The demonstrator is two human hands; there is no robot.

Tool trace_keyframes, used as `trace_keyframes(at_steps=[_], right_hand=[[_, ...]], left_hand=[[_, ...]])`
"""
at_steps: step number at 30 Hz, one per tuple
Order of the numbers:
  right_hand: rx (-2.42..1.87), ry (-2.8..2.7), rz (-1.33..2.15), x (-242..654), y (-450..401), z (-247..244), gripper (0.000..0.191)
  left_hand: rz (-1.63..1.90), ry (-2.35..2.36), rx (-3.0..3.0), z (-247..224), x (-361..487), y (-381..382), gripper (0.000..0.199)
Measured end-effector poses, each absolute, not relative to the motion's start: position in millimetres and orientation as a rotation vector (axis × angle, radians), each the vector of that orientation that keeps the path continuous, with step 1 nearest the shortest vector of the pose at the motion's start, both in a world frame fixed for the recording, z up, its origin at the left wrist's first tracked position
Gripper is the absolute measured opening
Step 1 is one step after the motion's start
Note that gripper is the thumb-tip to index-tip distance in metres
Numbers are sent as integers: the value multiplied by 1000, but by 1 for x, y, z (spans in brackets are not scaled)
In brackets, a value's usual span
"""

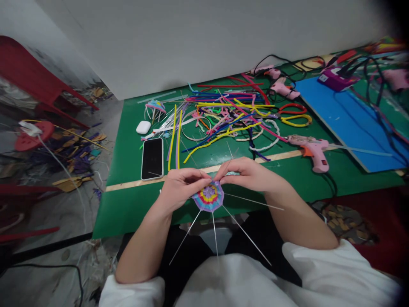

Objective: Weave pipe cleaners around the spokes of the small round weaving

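Observation:
Between my hands, over the table's near edge, is a round woven disc (209, 197) with purple, yellow, red and blue rings. Several thin stiff rods stick out from its rim like spokes. My left hand (183, 187) is closed on the disc's upper left edge, thumb and fingers pinched. My right hand (244, 174) pinches at the upper right edge, its fingertips close to the left ones. A bit of pale blue strand shows under the right fingers. What exactly lies between the fingertips is hidden.
On the green table (128, 213) lie a phone (152, 159), a white earphone case (143, 127), a heap of coloured pipe cleaners (220, 119), scissors (295, 120) and a pink glue gun (315, 151). A blue board (345, 123) carries a purple power block (338, 79) with cables.

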State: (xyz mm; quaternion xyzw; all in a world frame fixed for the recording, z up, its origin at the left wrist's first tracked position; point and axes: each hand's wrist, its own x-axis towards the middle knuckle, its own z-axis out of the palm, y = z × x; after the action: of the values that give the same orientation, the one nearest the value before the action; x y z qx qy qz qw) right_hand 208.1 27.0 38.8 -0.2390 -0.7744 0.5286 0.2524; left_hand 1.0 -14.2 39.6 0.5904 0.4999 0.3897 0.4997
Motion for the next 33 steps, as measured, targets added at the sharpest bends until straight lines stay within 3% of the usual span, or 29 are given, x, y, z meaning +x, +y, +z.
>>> trace_keyframes(at_steps=[5,12,24,33], right_hand=[[-603,-1850,1689,201,31,27,13],[-646,-1792,1716,199,31,27,15],[-618,-2041,1215,203,25,36,14],[-458,-1883,1529,201,33,22,10]], left_hand=[[894,1132,1380,39,2,-14,14],[913,1132,1384,41,4,-15,12],[1007,1240,1580,45,5,-17,10],[895,1134,1420,41,0,-13,10]])
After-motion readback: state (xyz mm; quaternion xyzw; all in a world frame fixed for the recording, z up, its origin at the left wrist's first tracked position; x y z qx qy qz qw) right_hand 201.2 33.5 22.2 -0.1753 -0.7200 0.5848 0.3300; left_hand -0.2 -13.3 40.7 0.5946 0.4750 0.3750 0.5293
